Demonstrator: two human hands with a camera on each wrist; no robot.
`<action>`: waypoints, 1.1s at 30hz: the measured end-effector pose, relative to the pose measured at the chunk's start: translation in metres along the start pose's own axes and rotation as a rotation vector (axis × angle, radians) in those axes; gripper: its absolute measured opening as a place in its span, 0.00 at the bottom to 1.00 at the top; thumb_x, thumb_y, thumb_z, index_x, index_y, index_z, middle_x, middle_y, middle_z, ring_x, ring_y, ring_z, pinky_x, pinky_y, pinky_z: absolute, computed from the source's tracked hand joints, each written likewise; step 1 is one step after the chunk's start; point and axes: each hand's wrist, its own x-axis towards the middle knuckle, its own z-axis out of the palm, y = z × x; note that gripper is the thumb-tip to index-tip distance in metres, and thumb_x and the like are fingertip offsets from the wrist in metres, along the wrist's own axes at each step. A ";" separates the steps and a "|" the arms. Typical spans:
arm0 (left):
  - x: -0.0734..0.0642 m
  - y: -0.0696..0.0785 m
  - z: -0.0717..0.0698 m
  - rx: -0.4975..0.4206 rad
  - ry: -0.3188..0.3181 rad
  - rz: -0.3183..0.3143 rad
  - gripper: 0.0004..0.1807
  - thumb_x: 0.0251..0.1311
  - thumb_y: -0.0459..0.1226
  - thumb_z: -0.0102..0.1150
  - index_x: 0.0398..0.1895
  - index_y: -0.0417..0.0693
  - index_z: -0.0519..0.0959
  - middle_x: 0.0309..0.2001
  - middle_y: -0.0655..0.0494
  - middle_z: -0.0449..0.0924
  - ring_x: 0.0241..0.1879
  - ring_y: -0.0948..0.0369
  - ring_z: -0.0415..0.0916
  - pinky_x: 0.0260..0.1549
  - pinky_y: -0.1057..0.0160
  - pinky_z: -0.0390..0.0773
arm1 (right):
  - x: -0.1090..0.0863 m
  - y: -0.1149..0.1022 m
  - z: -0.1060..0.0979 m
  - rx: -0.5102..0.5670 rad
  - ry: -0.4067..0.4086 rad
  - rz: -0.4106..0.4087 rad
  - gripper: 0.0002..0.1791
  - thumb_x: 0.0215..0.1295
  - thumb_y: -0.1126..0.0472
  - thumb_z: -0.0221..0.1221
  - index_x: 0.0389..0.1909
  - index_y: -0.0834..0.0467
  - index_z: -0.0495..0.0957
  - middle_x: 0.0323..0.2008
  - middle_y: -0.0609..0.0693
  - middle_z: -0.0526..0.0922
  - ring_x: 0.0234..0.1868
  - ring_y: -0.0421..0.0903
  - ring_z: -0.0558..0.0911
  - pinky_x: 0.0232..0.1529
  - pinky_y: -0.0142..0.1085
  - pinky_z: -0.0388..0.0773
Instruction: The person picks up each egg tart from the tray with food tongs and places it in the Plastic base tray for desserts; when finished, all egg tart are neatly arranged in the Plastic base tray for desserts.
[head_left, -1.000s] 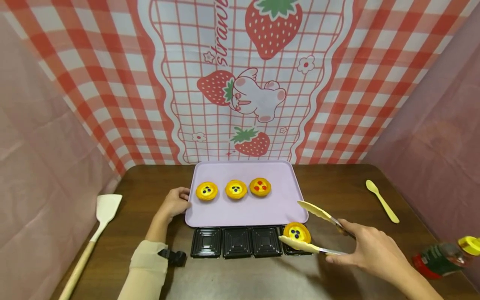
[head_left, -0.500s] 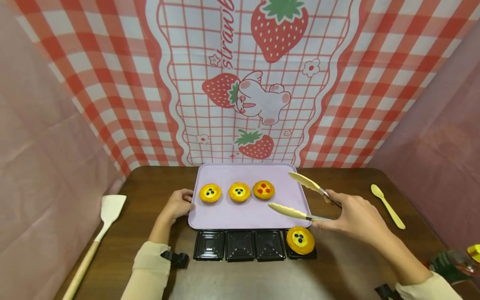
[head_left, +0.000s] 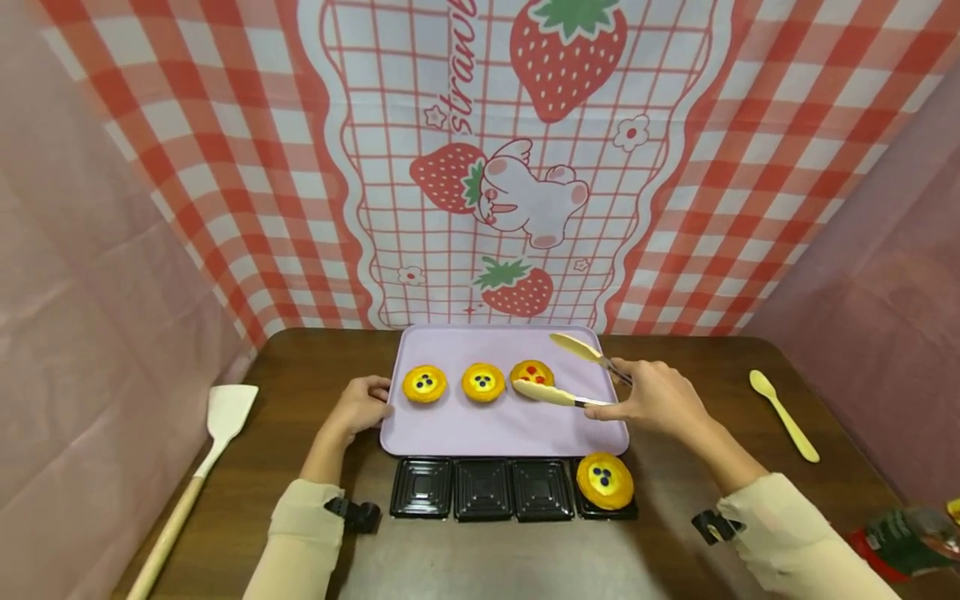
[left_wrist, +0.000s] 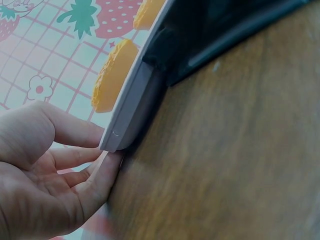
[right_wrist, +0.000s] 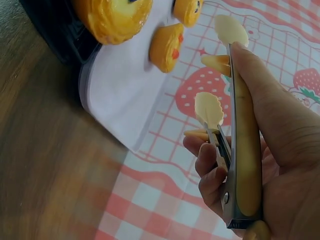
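My right hand (head_left: 660,397) grips a pair of tongs (right_wrist: 245,140) with cream tips and metal arms, their arms spread apart. In the head view the tongs' near tip overlaps the egg tart with red dots (head_left: 532,375) on the lilac tray (head_left: 465,429). Two tarts with blue dots, the middle tart (head_left: 483,382) and the left tart (head_left: 424,384), sit on the same tray. With thumb above and fingers below, my left hand (left_wrist: 50,170) pinches the tray's left rim. Another blue-dotted tart (head_left: 605,481) rests on the rightmost black square base.
Three bare black bases, among them the left base (head_left: 422,487), line the tray's front edge. A white spatula (head_left: 228,412) lies at left, a cream spoon (head_left: 783,417) at right. A bottle (head_left: 911,542) stands front right. A checked cloth (head_left: 517,200) backs the table.
The tongs have left the tart on the rightmost black base and moved up and left over the tray to the red-dotted tart. My left hand keeps its place at the tray's rim.
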 end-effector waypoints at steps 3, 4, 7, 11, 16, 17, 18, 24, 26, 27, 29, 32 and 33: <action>0.001 0.001 0.001 -0.001 -0.013 -0.002 0.29 0.48 0.20 0.58 0.59 0.26 0.72 0.37 0.42 0.74 0.30 0.56 0.73 0.25 0.61 0.81 | 0.002 -0.001 0.005 0.010 -0.028 0.012 0.64 0.33 0.18 0.65 0.62 0.65 0.76 0.31 0.53 0.83 0.24 0.45 0.70 0.20 0.38 0.63; 0.001 0.001 0.002 0.001 -0.018 -0.002 0.29 0.48 0.20 0.58 0.59 0.26 0.72 0.37 0.42 0.74 0.30 0.56 0.73 0.25 0.61 0.81 | 0.003 -0.001 0.007 0.011 -0.035 0.016 0.63 0.33 0.18 0.65 0.62 0.64 0.76 0.26 0.50 0.80 0.23 0.45 0.69 0.19 0.37 0.62; 0.001 0.001 0.002 0.002 -0.019 -0.005 0.29 0.48 0.20 0.58 0.59 0.26 0.72 0.37 0.42 0.74 0.31 0.56 0.73 0.25 0.61 0.81 | 0.005 -0.001 0.011 0.010 -0.047 0.018 0.63 0.33 0.19 0.66 0.62 0.64 0.76 0.20 0.47 0.74 0.21 0.45 0.68 0.19 0.37 0.60; 0.002 0.000 0.001 -0.002 -0.019 -0.006 0.29 0.48 0.20 0.59 0.59 0.26 0.71 0.38 0.41 0.74 0.31 0.56 0.74 0.25 0.60 0.81 | 0.008 -0.001 0.016 0.005 -0.050 0.013 0.63 0.33 0.19 0.65 0.60 0.66 0.77 0.30 0.53 0.84 0.23 0.46 0.70 0.20 0.38 0.64; 0.003 0.001 -0.003 -0.006 -0.018 0.002 0.29 0.47 0.21 0.60 0.58 0.26 0.71 0.38 0.40 0.74 0.30 0.56 0.74 0.25 0.60 0.82 | 0.014 -0.003 0.020 -0.005 -0.074 0.015 0.62 0.34 0.19 0.65 0.59 0.66 0.78 0.42 0.60 0.86 0.23 0.46 0.70 0.19 0.38 0.63; 0.003 0.001 -0.003 -0.007 -0.017 0.000 0.29 0.47 0.21 0.60 0.58 0.26 0.71 0.38 0.40 0.74 0.31 0.56 0.74 0.25 0.60 0.82 | 0.015 -0.003 0.020 -0.008 -0.080 0.015 0.62 0.34 0.19 0.65 0.59 0.66 0.78 0.42 0.60 0.86 0.22 0.45 0.70 0.19 0.38 0.63; 0.003 0.001 -0.004 -0.006 -0.016 -0.002 0.29 0.48 0.21 0.60 0.58 0.26 0.71 0.38 0.40 0.74 0.31 0.56 0.74 0.26 0.60 0.82 | 0.016 -0.003 0.021 -0.010 -0.085 0.016 0.61 0.34 0.20 0.66 0.59 0.66 0.78 0.42 0.60 0.86 0.22 0.46 0.70 0.19 0.38 0.63; 0.002 0.000 -0.004 -0.009 -0.017 -0.009 0.29 0.48 0.21 0.60 0.59 0.27 0.71 0.39 0.40 0.74 0.31 0.55 0.74 0.26 0.60 0.82 | 0.020 -0.002 0.022 -0.019 -0.105 0.010 0.60 0.37 0.20 0.65 0.60 0.66 0.77 0.43 0.59 0.86 0.26 0.47 0.72 0.20 0.38 0.67; 0.003 0.000 -0.003 -0.015 -0.016 -0.011 0.29 0.48 0.21 0.60 0.59 0.27 0.71 0.39 0.40 0.74 0.31 0.55 0.74 0.27 0.60 0.82 | 0.020 -0.001 0.023 -0.021 -0.105 0.011 0.59 0.37 0.20 0.65 0.59 0.65 0.78 0.41 0.58 0.86 0.26 0.47 0.73 0.21 0.39 0.68; 0.002 0.000 -0.003 -0.016 -0.018 -0.006 0.29 0.48 0.21 0.60 0.59 0.26 0.71 0.39 0.40 0.74 0.31 0.55 0.74 0.27 0.60 0.82 | 0.020 -0.001 0.023 -0.022 -0.105 0.009 0.59 0.37 0.21 0.66 0.59 0.65 0.78 0.41 0.58 0.86 0.27 0.47 0.73 0.21 0.40 0.69; 0.003 -0.001 -0.003 -0.017 -0.018 -0.004 0.29 0.48 0.21 0.60 0.59 0.26 0.71 0.39 0.40 0.74 0.31 0.55 0.74 0.27 0.60 0.82 | 0.021 -0.001 0.024 -0.025 -0.111 0.005 0.56 0.39 0.23 0.67 0.58 0.64 0.79 0.38 0.56 0.85 0.27 0.47 0.74 0.21 0.40 0.70; 0.002 -0.001 -0.003 -0.025 -0.019 -0.002 0.29 0.48 0.21 0.60 0.59 0.26 0.71 0.39 0.39 0.74 0.31 0.55 0.74 0.27 0.60 0.82 | 0.023 -0.001 0.026 -0.029 -0.123 0.004 0.51 0.42 0.27 0.69 0.57 0.64 0.80 0.37 0.57 0.85 0.26 0.47 0.73 0.22 0.40 0.69; 0.002 -0.001 -0.002 -0.026 -0.020 -0.002 0.29 0.48 0.21 0.60 0.59 0.26 0.71 0.39 0.39 0.74 0.31 0.55 0.74 0.27 0.60 0.82 | 0.023 -0.001 0.027 -0.032 -0.127 0.003 0.50 0.43 0.29 0.70 0.57 0.65 0.80 0.36 0.57 0.85 0.26 0.48 0.73 0.21 0.40 0.69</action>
